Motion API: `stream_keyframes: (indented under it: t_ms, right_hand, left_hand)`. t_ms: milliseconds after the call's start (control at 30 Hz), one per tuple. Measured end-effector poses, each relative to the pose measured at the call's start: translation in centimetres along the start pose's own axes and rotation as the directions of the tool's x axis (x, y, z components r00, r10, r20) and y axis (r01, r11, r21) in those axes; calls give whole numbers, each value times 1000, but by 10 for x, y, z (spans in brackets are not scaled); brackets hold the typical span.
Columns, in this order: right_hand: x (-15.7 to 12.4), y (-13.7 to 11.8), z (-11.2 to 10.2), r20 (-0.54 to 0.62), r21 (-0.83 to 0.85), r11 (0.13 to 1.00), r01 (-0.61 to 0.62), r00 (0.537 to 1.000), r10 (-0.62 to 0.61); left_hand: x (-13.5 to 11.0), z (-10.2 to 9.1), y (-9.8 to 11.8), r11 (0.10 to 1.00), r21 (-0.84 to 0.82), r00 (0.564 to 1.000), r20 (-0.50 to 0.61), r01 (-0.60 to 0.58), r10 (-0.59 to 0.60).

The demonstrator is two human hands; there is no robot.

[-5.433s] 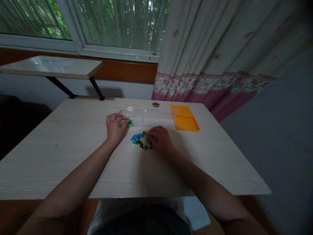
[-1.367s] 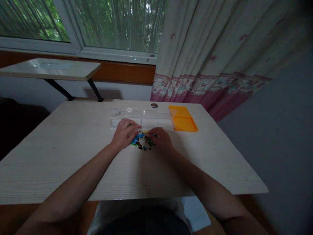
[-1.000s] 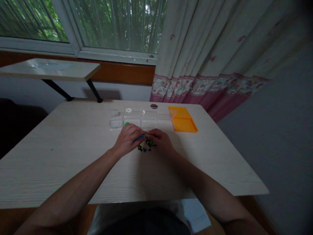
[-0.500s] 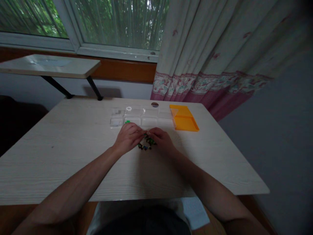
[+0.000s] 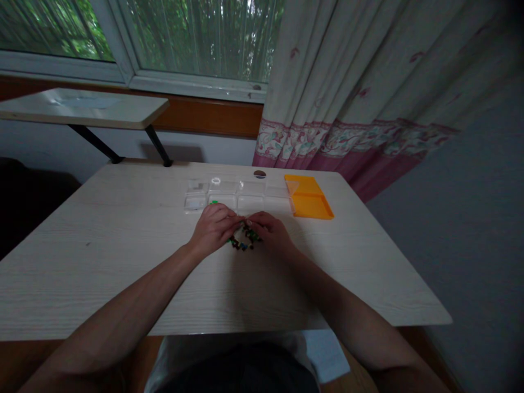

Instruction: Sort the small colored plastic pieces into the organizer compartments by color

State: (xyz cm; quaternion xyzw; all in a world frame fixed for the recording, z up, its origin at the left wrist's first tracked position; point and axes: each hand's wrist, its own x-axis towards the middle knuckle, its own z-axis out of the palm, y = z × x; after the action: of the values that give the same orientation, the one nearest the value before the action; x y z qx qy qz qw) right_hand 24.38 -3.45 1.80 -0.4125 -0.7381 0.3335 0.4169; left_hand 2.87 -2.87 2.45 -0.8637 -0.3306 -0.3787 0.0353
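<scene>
My L hand (image 5: 215, 230) & R hand (image 5: 269, 232) curl over coloured pcs (image 5: 241, 244) before compartment box (image 5: 254, 203); grasp unclear. One green pc (image 5: 213, 203) boxed, rest loose.

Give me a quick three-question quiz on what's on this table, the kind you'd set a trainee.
1. True or false: the orange lid lies to the right of the clear compartment tray.
2. The left hand and right hand are: A, together at the pile of small coloured pieces; B, on the orange lid; C, far apart from each other.
3. Fill in: the lone piece showing in the tray, just beyond the left hand, is coloured ____.
Key: 1 true; 2 A; 3 green.
</scene>
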Motion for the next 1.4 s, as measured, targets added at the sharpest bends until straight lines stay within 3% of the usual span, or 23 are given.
stream_keyframes:
  t_ms: [233,367,567,833,1067,1200,1400]
  right_hand:
    - [1,7,-5,-3,-304,938,165,985,-174]
    - [-1,10,1,154,-376,863,336,942,-300]
    - [-7,8,6,335,-400,791,463,877,-344]
    - [-8,6,3,252,-539,751,380,924,-287]
    - [-10,-2,2,363,-530,737,420,897,-251]
    - [-9,-2,-3,280,-646,685,337,939,-198]
    - [0,4,-22,184,-661,698,276,961,-206]
  left_hand:
    - [-1,1,-14,987,-49,983,-96,155,-159]
    - [0,0,-19,966,-81,957,-140,245,-255]
    - [-1,2,-23,950,-96,935,-170,297,-310]
    - [-1,3,-21,948,-127,939,-150,292,-309]
    - [-1,2,-22,946,-142,938,-147,293,-313]
    - [-1,2,-21,946,-151,939,-151,287,-309]
    - [-1,2,-21,943,-153,936,-150,296,-318]
